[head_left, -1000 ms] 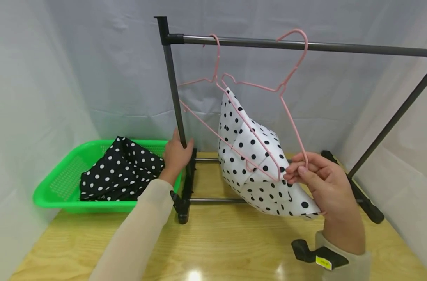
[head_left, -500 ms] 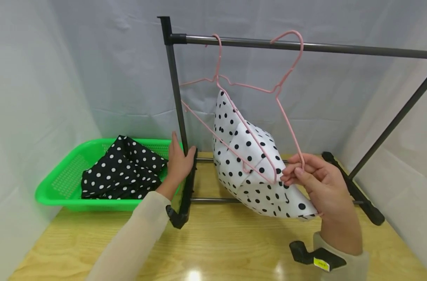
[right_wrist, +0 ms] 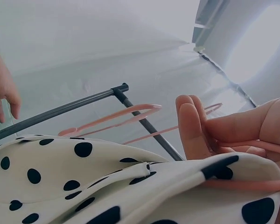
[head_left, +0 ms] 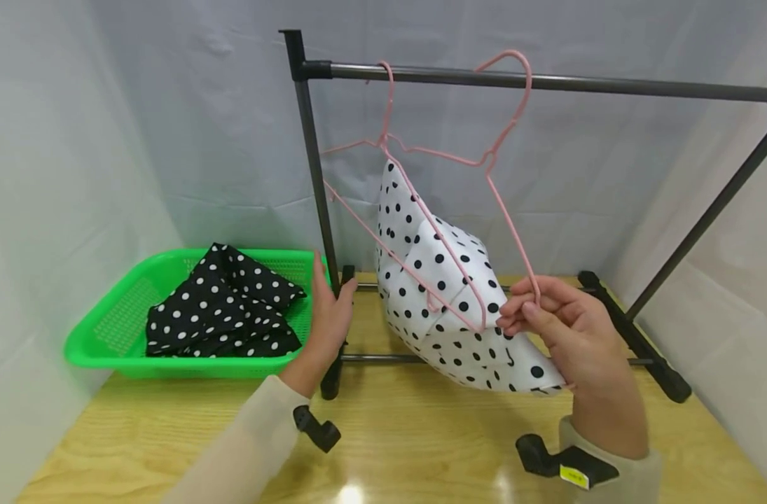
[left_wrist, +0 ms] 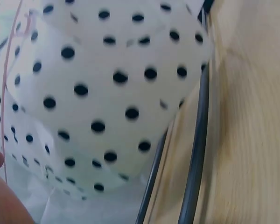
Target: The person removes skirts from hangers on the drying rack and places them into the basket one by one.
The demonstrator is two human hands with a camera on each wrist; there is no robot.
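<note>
While the dark clothes rack dominates the wooden table, everything else sits around it: a green basket holding black polka-dot cloth lies just left of the rack's left post, and two pink hangers hook over its top bar. The nearer pink hanger carries a white polka-dot garment, which hangs below the bar, between the rack's posts, its lower edge near the rack's base rails.

The right hand is raised in front of the rack, palm turned toward the person, fingers and thumb curled together and pinching the hanger's lower wire along with the garment's edge. The left hand stands upright against the foot of the left post, thumb on the right side and fingers on the basket side; it appears to clasp the post loosely, though the far fingers are hidden. The left wrist view shows mostly the spotted fabric and the base rails.

To handle this well, I would judge that the post should be kept braced so the light rack does not tip or slide, and the hanger should be guided by its wire rather than tugged by the fabric, so the hook stays seated on the bar and the garment does not slip off.
</note>
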